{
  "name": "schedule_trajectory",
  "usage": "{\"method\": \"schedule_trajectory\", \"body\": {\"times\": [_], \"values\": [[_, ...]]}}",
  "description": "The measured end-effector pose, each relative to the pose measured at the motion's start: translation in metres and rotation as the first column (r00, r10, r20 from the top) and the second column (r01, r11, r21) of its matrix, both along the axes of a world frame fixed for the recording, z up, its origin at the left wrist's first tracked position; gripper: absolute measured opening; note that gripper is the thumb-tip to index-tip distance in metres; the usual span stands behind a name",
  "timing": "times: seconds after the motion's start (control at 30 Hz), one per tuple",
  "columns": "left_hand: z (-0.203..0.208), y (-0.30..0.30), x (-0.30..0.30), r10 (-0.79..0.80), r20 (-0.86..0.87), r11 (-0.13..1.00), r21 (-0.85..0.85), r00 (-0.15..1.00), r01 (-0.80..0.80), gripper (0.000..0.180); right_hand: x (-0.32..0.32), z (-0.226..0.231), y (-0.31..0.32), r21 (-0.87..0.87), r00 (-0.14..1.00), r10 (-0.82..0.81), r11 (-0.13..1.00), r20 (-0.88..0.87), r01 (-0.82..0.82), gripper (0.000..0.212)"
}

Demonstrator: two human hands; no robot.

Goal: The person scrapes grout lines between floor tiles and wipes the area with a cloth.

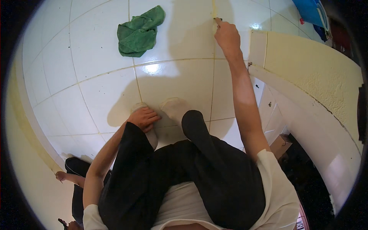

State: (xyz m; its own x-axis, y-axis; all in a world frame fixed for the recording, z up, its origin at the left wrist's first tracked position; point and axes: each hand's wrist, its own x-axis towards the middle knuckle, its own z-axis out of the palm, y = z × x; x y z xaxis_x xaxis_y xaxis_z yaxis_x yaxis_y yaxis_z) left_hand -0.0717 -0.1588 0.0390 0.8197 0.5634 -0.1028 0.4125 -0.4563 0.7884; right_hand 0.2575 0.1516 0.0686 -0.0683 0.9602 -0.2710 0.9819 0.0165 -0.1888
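Observation:
Reaching far forward, my right hand (228, 36) is closed, with the index finger stretched over a small dark-edged object. Most of that object is hidden under the fingers, so its kind cannot be made out. Its tip meets a yellowish grout line (214, 7) between white floor tiles. My left hand (143, 118) rests over my left foot in a pale sock (138, 106), fingers loosely spread and holding nothing. A crumpled green cloth (140, 32) lies on the tiles ahead, left of my right hand and apart from both hands.
A low cream wall (306, 65) curves along the right. At the far right corner is a blue object (312, 13). A cardboard box (281, 145) stands beside my right upper arm. Another person's hand (63, 176) touches the wall base at lower left.

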Motion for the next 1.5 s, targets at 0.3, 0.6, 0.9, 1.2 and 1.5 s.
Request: {"method": "schedule_trajectory", "body": {"times": [0.3,0.6,0.9,1.2,1.5], "values": [[0.002,0.003,0.000,-0.013,-0.006,1.000,0.016,1.000,0.013,0.048,0.008,0.003,0.002,-0.047,0.999,-0.031,0.998,0.016,0.031,0.039],[-0.004,0.000,-0.002,-0.026,-0.003,1.000,-0.001,1.000,0.026,0.051,0.000,-0.009,0.004,0.038,0.996,-0.086,0.996,-0.007,0.086,0.036],[0.000,0.002,-0.001,-0.021,-0.002,1.000,-0.015,1.000,0.021,0.051,0.022,-0.006,0.005,0.028,0.998,-0.048,0.998,-0.046,0.049,0.035],[0.001,0.003,-0.002,-0.044,-0.010,0.999,-0.013,0.999,0.043,0.050,0.023,-0.001,0.014,-0.059,0.997,-0.041,0.998,-0.068,0.037,0.035],[0.005,0.005,0.000,-0.026,-0.024,1.000,0.002,0.999,0.026,0.050,0.011,-0.003,0.018,-0.067,1.000,-0.025,0.997,0.012,0.025,0.036]]}}
